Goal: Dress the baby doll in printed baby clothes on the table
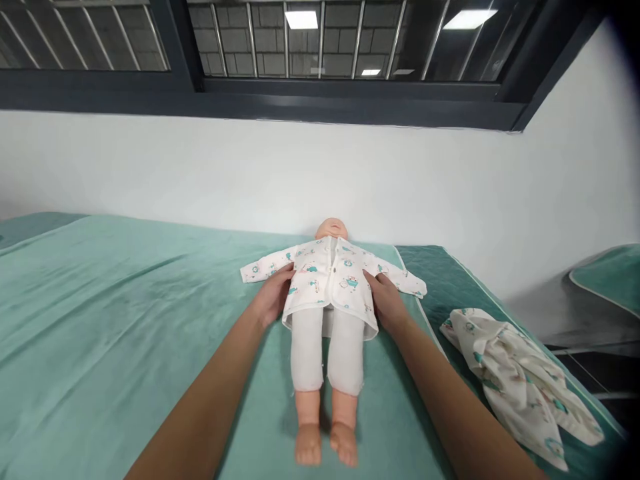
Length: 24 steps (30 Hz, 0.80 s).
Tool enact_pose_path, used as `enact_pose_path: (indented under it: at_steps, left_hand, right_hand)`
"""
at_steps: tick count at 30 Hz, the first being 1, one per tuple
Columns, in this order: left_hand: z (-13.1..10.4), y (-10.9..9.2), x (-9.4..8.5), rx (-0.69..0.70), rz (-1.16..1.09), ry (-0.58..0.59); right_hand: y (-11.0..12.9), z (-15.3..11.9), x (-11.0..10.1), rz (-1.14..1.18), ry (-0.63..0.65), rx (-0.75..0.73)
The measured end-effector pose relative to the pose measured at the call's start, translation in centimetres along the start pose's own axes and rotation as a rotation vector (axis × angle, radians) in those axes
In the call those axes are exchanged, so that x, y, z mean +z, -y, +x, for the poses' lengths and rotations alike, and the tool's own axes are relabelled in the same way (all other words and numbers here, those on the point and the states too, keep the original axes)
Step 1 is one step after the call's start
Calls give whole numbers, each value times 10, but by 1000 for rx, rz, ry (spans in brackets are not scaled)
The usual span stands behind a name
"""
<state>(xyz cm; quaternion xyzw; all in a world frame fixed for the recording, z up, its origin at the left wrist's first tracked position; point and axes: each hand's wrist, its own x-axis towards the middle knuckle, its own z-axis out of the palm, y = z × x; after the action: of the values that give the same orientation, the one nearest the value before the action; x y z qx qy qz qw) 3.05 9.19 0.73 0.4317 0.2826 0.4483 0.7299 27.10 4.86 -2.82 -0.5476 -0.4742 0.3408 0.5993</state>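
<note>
A single doll (346,353) lies on its back on a pale green sheet (125,300), its long axis running straight away from the person, head toward the white wall (200,167) and two bare feet (308,445) toward the camera. It wears one printed jacket (314,277), whose two sleeves spread outward, one to each side. Two hands flank it: the left hand (275,291) touches one side of the jacket, the right hand (386,300) the other, well apart from each other; whether the fingers are closed on the fabric cannot be told. To the right, one crumpled garment (520,373) in a similar print rests on a darker green sheet (425,267), stretching diagonally toward the lower right. One dark-framed window (350,107) tops the wall.
</note>
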Motion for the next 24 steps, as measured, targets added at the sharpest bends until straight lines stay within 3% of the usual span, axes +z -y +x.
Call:
enact_pose_path:
  at_steps: [3, 7, 12, 17, 21, 24]
  left_hand:
    - [-3, 3, -5, -9, 41, -42]
    - [-12, 7, -9, -12, 107, -137]
    - [-18, 9, -11, -39, 173, -135]
    - [-16, 12, -13, -41, 233, -158]
    - [-17, 9, -11, 131, 520, -318]
    - [-23, 5, -3, 393, 770, -324]
  right_hand:
    - [-3, 2, -4, 115, 38, 179]
    - [-4, 5, -10, 129, 118, 233]
    - [-9, 5, -13, 139, 63, 174]
    - [-8, 1, -18, -136, 32, 125]
    - [1, -4, -31, -195, 27, 181]
    - [15, -13, -35, -408, -149, 11]
